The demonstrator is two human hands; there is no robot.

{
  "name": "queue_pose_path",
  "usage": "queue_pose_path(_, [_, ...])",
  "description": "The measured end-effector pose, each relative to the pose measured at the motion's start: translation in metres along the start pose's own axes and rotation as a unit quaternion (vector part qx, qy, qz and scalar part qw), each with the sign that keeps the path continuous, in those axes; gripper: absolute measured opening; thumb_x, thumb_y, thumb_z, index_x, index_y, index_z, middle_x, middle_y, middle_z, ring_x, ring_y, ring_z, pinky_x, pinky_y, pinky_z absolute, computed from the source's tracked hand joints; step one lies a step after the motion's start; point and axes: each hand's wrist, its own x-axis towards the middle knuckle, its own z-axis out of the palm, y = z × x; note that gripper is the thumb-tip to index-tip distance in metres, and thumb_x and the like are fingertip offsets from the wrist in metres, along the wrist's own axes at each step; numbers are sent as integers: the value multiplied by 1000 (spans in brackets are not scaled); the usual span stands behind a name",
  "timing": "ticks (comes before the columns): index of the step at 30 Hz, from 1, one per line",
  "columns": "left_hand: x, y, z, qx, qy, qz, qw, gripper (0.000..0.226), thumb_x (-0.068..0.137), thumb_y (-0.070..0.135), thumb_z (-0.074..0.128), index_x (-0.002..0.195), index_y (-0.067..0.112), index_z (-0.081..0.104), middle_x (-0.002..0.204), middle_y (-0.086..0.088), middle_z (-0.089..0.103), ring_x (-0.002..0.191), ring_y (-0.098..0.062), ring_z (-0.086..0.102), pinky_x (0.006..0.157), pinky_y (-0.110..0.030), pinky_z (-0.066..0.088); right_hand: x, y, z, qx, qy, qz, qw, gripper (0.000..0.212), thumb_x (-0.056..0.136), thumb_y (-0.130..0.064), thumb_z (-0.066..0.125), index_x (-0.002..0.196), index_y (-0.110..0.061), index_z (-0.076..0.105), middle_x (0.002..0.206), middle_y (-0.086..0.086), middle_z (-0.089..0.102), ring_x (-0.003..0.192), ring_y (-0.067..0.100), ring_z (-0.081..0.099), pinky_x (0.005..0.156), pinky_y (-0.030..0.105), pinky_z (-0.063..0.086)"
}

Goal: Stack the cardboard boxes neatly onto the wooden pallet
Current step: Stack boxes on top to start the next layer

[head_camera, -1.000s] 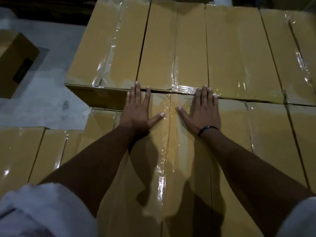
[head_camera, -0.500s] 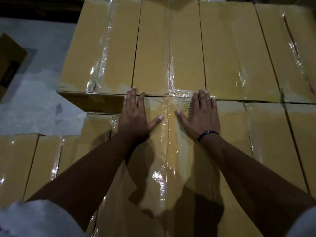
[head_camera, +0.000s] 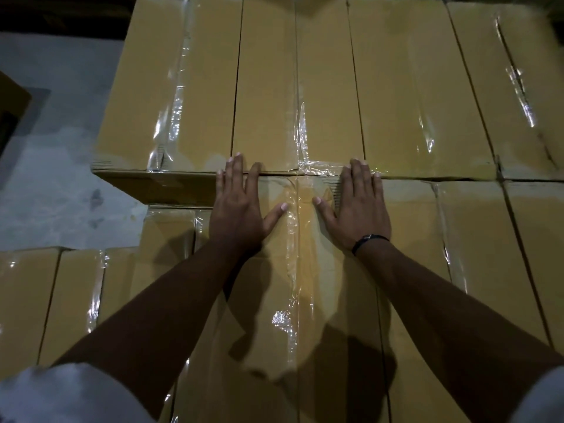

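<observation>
Left of the left hand (head_camera: 236,209) lie grey concrete floor (head_camera: 61,154) and a lower row of tan taped boxes (head_camera: 70,300). That hand rests flat, fingers (head_camera: 235,172) straight and released, gripping nothing, on the long tan cardboard box sealed down its middle with clear tape (head_camera: 329,285). The box sits directly under both palms. Its long axis runs the way the fingers point, and its far end butts against the far row of tan cardboard boxes (head_camera: 268,87) at the fingertips. The right hand (head_camera: 360,209), wearing a black wristband (head_camera: 369,239), lies equally flat across the seam, equally near. Any squaring push, I reckon, goes straight forward. No writing is readable.
</observation>
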Motion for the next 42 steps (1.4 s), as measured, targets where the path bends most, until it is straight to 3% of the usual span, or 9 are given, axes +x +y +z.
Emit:
queue_pose_path(6, [1, -1, 4, -8, 2, 9, 1000, 96, 95, 79, 37, 164, 16, 16, 170, -21, 1, 159, -32, -4, 127, -54, 5, 4, 2, 1, 5, -9, -1, 1000, 82, 102, -64, 12, 162, -8, 7, 170, 12, 1, 157, 23, -4, 127, 45, -1])
queue_pose_path(11, [4, 0, 0, 39, -64, -16, 997, 98, 92, 86, 15, 165, 21, 3, 170, -17, -11, 157, -32, -15, 125, -58, -5, 2, 2, 2, 16, -18, 1, 1000, 79, 103, -62, 13, 162, -10, 4, 170, 11, -1, 157, 22, -5, 127, 45, 0])
queue_pose_path(14, [-6, 0, -5, 27, -72, -32, 996, 99, 93, 85, 13, 165, 18, 0, 170, -16, -12, 156, -33, -18, 124, -57, -11, -10, 4, 1, 7, -37, 3, 999, 83, 101, -65, 10, 162, -10, -3, 169, 11, -9, 156, 23, -11, 127, 44, -3])
queue_pose_path(21, [-156, 14, -16, -40, -76, -55, 995, 93, 98, 75, 24, 165, 15, -1, 171, -14, -14, 157, -34, -14, 127, -56, 5, -129, 2, 1, 18, -75, -9, 997, 86, 100, -68, 6, 160, -9, -12, 166, 12, -22, 153, 24, -22, 127, 44, -6])
queue_pose_path(29, [-315, 45, -37, -96, -104, -91, 986, 90, 101, 66, 39, 163, 26, -12, 167, 3, -30, 154, -23, -27, 127, -53, 3, -286, 4, 4, 53, -97, -5, 994, 87, 99, -70, 6, 157, -10, -21, 164, 9, -30, 151, 21, -30, 127, 44, -6])
queue_pose_path(35, [-370, 54, -42, -83, -91, -84, 989, 86, 102, 67, 31, 165, 21, -5, 170, -5, -22, 157, -30, -17, 127, -51, 4, -385, 13, 13, 52, -95, -5, 994, 90, 99, -71, 9, 158, -8, -18, 164, 11, -27, 152, 21, -27, 126, 43, -8])
queue_pose_path(42, [-374, 59, -38, -101, -93, -121, 983, 85, 102, 67, 34, 165, 24, -4, 171, -2, -19, 157, -32, -12, 124, -48, 6, -398, 15, 21, 48, -72, -14, 996, 91, 100, -70, 12, 160, -6, -11, 166, 14, -21, 154, 25, -21, 127, 45, -2])
